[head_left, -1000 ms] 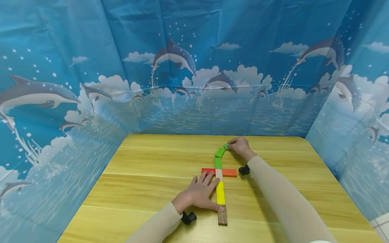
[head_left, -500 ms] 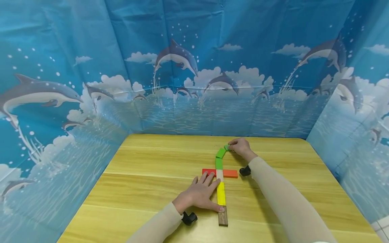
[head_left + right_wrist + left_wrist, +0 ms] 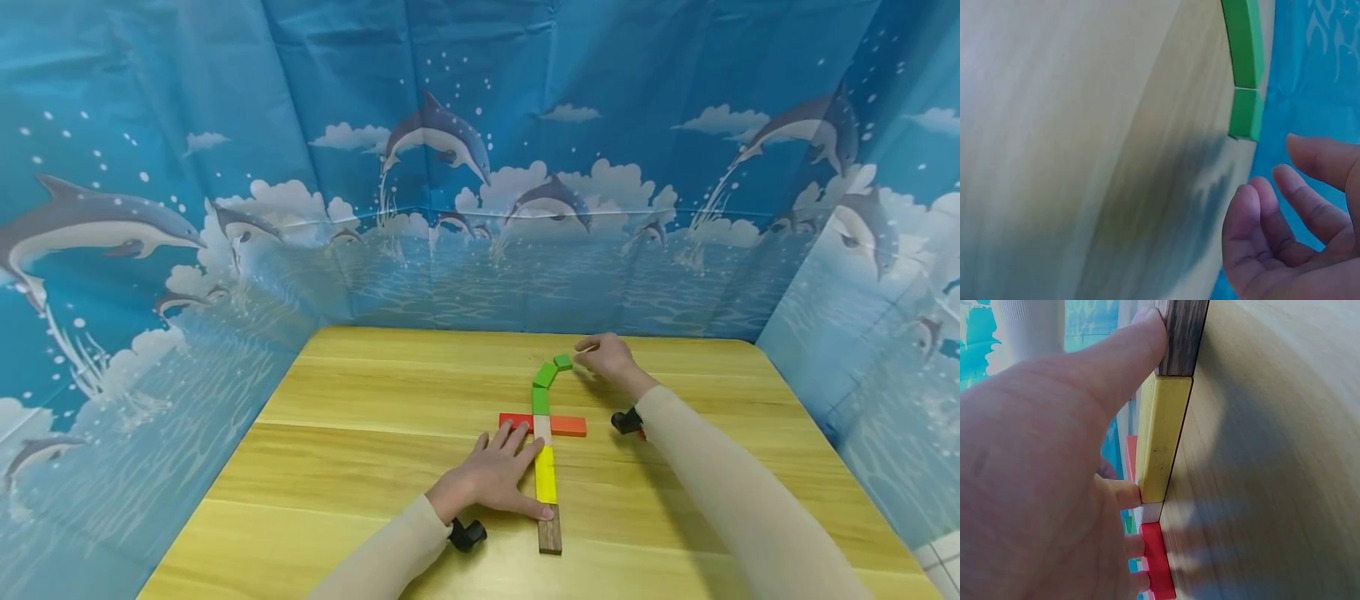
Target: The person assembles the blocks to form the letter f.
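My left hand (image 3: 495,481) lies with spread fingers over a row of flat wooden blocks. Its thumb rests on the dark brown block (image 3: 550,535); other fingertips touch the red block (image 3: 1158,562) and the edge near the yellow block (image 3: 545,475). A pale block (image 3: 542,429) joins the yellow one, with an orange-red block (image 3: 568,426) to its right. Beyond it curve a green block (image 3: 540,402), a second green block (image 3: 545,375) and a small green block (image 3: 563,362). Just right of that small one, my right hand (image 3: 609,357) hovers with loosely bent fingers, holding nothing.
The blocks lie on a wood-grain table (image 3: 360,400). A blue dolphin-print curtain (image 3: 480,275) hangs close behind its far edge and along the sides. Black wrist cameras (image 3: 468,536) sit under both wrists.
My right hand has let go of the small green block and drawn away to the right. The block stays at the end of the curve; my left hand has kept its place.
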